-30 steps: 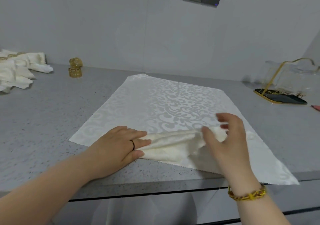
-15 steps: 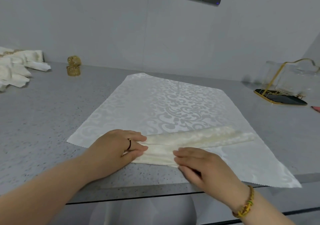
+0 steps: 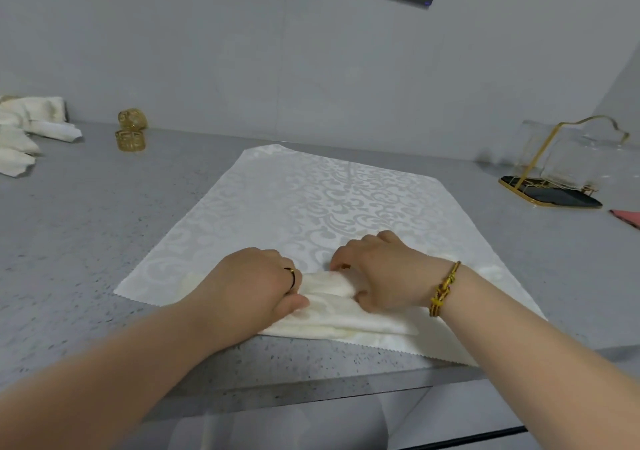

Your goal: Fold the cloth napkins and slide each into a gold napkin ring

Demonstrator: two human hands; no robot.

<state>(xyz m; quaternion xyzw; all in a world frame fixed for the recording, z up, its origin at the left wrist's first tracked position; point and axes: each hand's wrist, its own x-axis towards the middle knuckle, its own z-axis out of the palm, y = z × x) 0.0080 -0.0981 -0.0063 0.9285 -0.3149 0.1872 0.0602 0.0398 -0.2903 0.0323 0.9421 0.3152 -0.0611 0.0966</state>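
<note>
The right hand (image 3: 381, 269) is now brought in beside the left hand (image 3: 249, 283); the napkin (image 3: 311, 200) is pinched at its folded near edge by both. Pleating is judged ongoing; the rings (image 3: 131, 134) lie untouched, far left.

Grey speckled table (image 3: 86, 241); cream patterned napkin (image 3: 329, 200) spread flat on it beyond the fingers (image 3: 349, 255), near edge bunched under them. Gold rings (image 3: 131, 140) far left of fingers, napkin pile (image 3: 20, 138) further left; gold wire stand (image 3: 554, 196) far right, red item (image 3: 627, 215) just past it
</note>
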